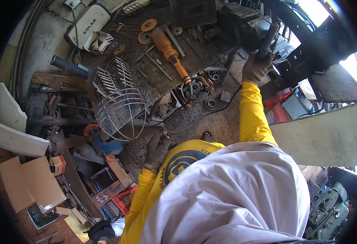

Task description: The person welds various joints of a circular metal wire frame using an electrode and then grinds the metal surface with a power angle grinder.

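Head view shows the gloved right hand [256, 67] clenched on the dark vise handle [268, 38] at upper right, mid-turn by the look of it, while the gloved left hand [157, 149] grips a small wire cage [138, 151] at centre, which likely needs steadying next.

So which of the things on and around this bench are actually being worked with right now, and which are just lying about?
In use:
- right hand, gloved, gripping the dark vise handle
- bench vise
- left hand, gloved, on the small wire mesh piece

Lying about:
- orange angle grinder
- wire cage frame
- grinding discs
- white case
- cardboard boxes
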Demonstrator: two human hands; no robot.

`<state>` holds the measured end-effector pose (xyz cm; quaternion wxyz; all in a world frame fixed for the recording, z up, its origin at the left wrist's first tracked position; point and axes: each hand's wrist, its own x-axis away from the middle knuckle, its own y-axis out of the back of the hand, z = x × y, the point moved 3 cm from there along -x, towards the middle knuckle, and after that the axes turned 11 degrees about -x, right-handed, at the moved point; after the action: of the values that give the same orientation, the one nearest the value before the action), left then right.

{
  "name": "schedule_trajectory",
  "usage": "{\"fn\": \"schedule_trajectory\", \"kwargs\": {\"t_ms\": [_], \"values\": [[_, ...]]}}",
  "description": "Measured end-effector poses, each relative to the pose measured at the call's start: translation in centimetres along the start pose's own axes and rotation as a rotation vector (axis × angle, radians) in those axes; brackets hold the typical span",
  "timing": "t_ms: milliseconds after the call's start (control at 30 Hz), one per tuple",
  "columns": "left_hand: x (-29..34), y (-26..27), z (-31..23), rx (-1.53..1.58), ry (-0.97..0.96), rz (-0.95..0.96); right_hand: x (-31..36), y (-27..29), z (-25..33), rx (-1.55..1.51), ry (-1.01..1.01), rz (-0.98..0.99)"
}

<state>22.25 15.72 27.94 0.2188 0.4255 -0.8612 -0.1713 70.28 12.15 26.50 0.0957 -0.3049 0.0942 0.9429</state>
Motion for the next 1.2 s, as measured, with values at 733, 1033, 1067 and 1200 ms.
{"fn": "schedule_trajectory", "kwargs": {"t_ms": [733,1033,1067,1200], "values": [[2.8,0.8,3.3,0.158,0.153,-0.086,12.5,-6.1,13.9,0.139,-0.152,1.378],[7.1,-0.5,6.2,0.29,0.215,-0.233,12.2,-12.0,14.0,0.381,0.02,1.717],[7.7,-0.9,7.0,0.316,0.216,-0.244,12.6,-12.8,13.3,0.257,0.03,1.833],[8.7,-1.6,8.5,0.349,0.277,-0.251,12.4,-13.3,11.3,-0.268,0.337,1.928]]}}
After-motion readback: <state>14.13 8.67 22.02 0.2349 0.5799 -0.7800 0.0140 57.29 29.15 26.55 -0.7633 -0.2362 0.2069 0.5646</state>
